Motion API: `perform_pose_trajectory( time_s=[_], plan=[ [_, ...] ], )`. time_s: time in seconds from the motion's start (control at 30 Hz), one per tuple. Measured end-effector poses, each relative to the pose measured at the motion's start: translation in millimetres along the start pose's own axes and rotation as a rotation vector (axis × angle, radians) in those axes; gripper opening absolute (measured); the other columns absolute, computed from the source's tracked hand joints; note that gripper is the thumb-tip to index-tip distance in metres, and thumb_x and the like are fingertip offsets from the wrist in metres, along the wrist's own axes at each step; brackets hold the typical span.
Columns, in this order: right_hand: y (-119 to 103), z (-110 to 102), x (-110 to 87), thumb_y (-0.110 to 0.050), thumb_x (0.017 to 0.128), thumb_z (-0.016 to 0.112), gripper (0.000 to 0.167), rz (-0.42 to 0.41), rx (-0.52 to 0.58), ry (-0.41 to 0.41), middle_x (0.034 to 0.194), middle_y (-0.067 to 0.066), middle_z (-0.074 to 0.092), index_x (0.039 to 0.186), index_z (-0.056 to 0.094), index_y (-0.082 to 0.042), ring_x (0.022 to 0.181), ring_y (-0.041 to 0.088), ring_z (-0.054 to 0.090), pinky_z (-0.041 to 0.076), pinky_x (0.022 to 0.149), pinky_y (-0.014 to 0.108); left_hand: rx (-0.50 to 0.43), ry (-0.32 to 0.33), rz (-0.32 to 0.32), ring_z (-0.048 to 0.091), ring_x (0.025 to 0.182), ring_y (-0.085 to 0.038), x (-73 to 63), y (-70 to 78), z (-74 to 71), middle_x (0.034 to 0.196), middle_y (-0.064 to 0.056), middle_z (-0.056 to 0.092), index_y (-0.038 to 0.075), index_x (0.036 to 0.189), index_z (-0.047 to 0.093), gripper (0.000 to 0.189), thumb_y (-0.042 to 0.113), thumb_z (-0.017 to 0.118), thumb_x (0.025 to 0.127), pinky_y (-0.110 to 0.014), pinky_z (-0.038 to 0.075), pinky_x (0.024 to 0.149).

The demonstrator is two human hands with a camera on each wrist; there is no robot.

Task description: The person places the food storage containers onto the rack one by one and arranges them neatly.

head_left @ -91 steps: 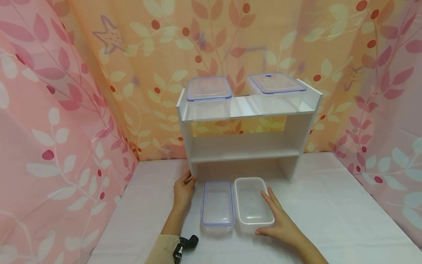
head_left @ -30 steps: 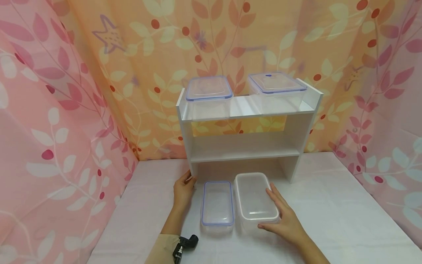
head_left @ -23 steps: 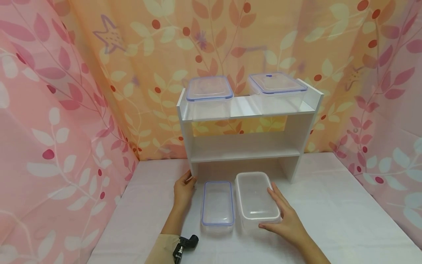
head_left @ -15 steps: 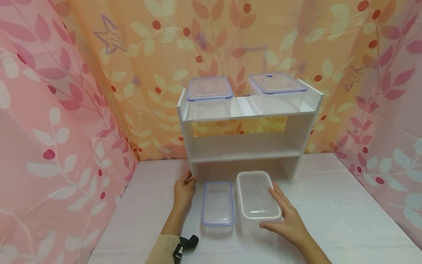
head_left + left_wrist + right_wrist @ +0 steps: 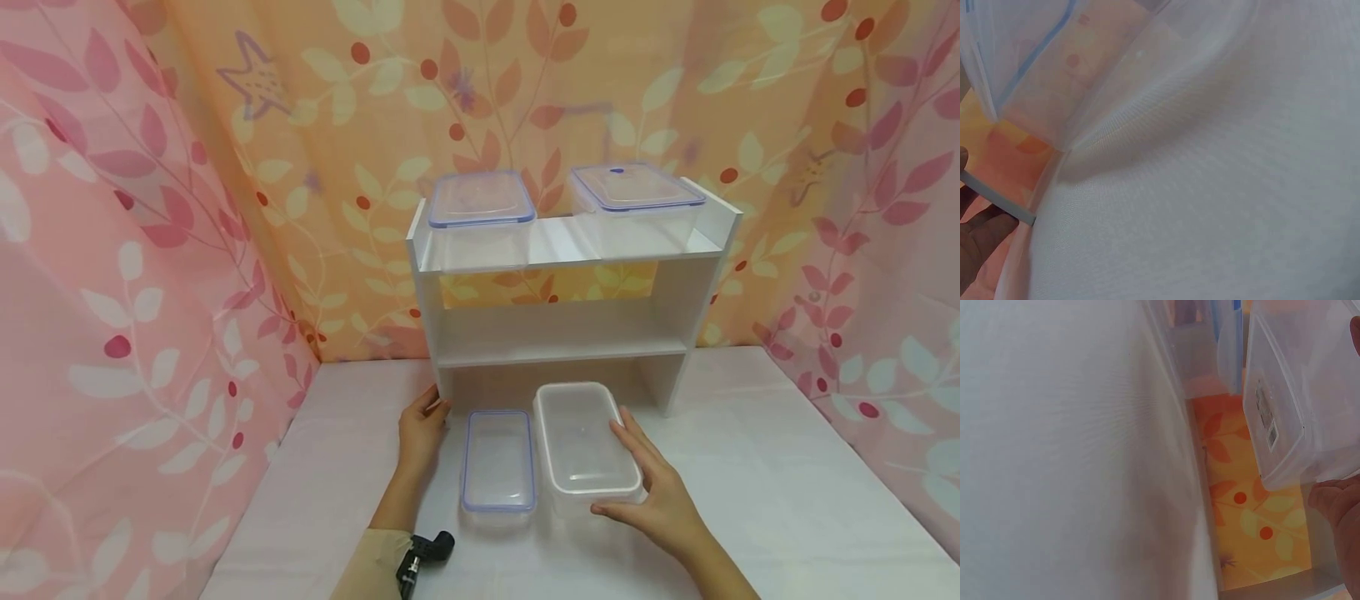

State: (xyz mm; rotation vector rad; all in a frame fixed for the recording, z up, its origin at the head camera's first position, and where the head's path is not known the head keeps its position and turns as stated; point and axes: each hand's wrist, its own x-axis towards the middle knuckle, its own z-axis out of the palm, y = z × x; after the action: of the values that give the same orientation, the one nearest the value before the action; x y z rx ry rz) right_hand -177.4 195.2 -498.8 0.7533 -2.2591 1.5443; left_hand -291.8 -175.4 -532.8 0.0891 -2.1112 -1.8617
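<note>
My right hand (image 5: pixel 658 496) grips a clear plastic food container with a white-rimmed lid (image 5: pixel 587 442) by its right side, thumb at the near end. In the right wrist view the container (image 5: pixel 1279 406) hangs off the tabletop, with a label on its underside. Beside it, on the table, rests a blue-rimmed food container (image 5: pixel 498 462). My left hand (image 5: pixel 422 432) holds the lower left side panel of a white shelf (image 5: pixel 562 329). The left wrist view shows thumb and fingers (image 5: pixel 997 234) on either side of that panel's edge.
Two larger lidded containers with blue rims stand on the shelf's top board, one on the left (image 5: pixel 482 200) and one on the right (image 5: pixel 637 187). A white cloth covers the table (image 5: pixel 780 500). Patterned curtains (image 5: pixel 337 125) enclose the back and sides.
My right hand has raised the white-rimmed container off the table and carried it slightly forward and right, apart from the blue-rimmed one. The left hand keeps its hold on the shelf.
</note>
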Motion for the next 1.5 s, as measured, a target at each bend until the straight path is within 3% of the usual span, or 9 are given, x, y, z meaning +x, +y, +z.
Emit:
perform_pose_trajectory(
  time_s=[0.2, 0.4, 0.6, 0.83, 1.07, 1.3, 1.5],
  plan=[
    [-6, -1, 2.9, -0.010, 0.059, 0.100, 0.114, -0.008, -0.013, 0.000, 0.171, 0.010, 0.021, 0.156, 0.042, -0.008, 0.153, -0.001, 0.022, 0.037, 0.103, 0.008, -0.041, -0.014, 0.005, 0.064, 0.122, -0.035, -2.2, 0.3, 0.3, 0.143, -0.017, 0.060, 0.006, 0.144, 0.058, 0.047, 0.013, 0.070, 0.098, -0.056, 0.054, 0.095],
    [-12, -3, 7.1, -0.011, 0.058, 0.101, 0.113, -0.010, -0.015, 0.004, 0.170, 0.013, 0.023, 0.155, 0.043, -0.009, 0.153, 0.001, 0.023, 0.036, 0.104, 0.008, -0.028, -0.011, -0.005, 0.067, 0.119, -0.030, -1.3, -0.3, -0.8, 0.141, -0.014, 0.063, 0.008, 0.143, 0.060, 0.046, 0.013, 0.070, 0.098, -0.054, 0.057, 0.093],
    [-17, -4, 10.3, -0.012, 0.060, 0.100, 0.113, 0.013, 0.033, -0.016, 0.171, 0.011, 0.021, 0.156, 0.042, -0.010, 0.154, 0.003, 0.022, 0.042, 0.102, 0.011, -0.027, -0.011, -0.003, 0.067, 0.119, -0.029, -0.4, 1.0, -0.6, 0.139, -0.013, 0.065, 0.010, 0.142, 0.061, 0.046, 0.015, 0.070, 0.098, -0.055, 0.056, 0.093],
    [-25, -4, 14.2, -0.010, 0.060, 0.100, 0.111, 0.020, 0.063, -0.019, 0.171, 0.004, 0.021, 0.156, 0.043, -0.010, 0.154, 0.005, 0.023, 0.042, 0.103, 0.013, -0.006, -0.007, -0.008, 0.067, 0.119, -0.027, -1.1, 4.0, -1.5, 0.139, -0.011, 0.065, 0.010, 0.142, 0.062, 0.044, 0.014, 0.070, 0.098, -0.045, 0.059, 0.090],
    [-32, -1, 21.5, -0.011, 0.061, 0.100, 0.111, 0.017, 0.075, -0.021, 0.171, 0.005, 0.022, 0.156, 0.043, -0.012, 0.153, 0.004, 0.025, 0.044, 0.102, 0.014, -0.007, -0.011, -0.001, 0.067, 0.119, -0.029, -1.5, 3.1, -1.4, 0.140, -0.013, 0.064, 0.009, 0.143, 0.061, 0.045, 0.013, 0.069, 0.099, -0.048, 0.058, 0.092],
    [-40, 1, 27.4, -0.012, 0.061, 0.100, 0.110, 0.020, 0.079, -0.020, 0.171, 0.009, 0.022, 0.156, 0.044, -0.013, 0.153, 0.002, 0.026, 0.045, 0.101, 0.014, 0.021, -0.010, 0.004, 0.066, 0.121, -0.029, -0.7, 2.3, -1.9, 0.140, -0.013, 0.064, 0.009, 0.143, 0.060, 0.045, 0.013, 0.069, 0.099, -0.029, 0.059, 0.087],
    [-50, 2, 34.8, -0.012, 0.061, 0.100, 0.110, 0.027, 0.082, -0.022, 0.171, 0.004, 0.022, 0.156, 0.044, -0.015, 0.154, 0.005, 0.025, 0.044, 0.103, 0.014, 0.017, -0.011, -0.003, 0.067, 0.120, -0.027, -1.0, 2.0, -2.1, 0.140, -0.011, 0.064, 0.011, 0.143, 0.061, 0.046, 0.014, 0.070, 0.099, -0.030, 0.059, 0.086]
  ],
)
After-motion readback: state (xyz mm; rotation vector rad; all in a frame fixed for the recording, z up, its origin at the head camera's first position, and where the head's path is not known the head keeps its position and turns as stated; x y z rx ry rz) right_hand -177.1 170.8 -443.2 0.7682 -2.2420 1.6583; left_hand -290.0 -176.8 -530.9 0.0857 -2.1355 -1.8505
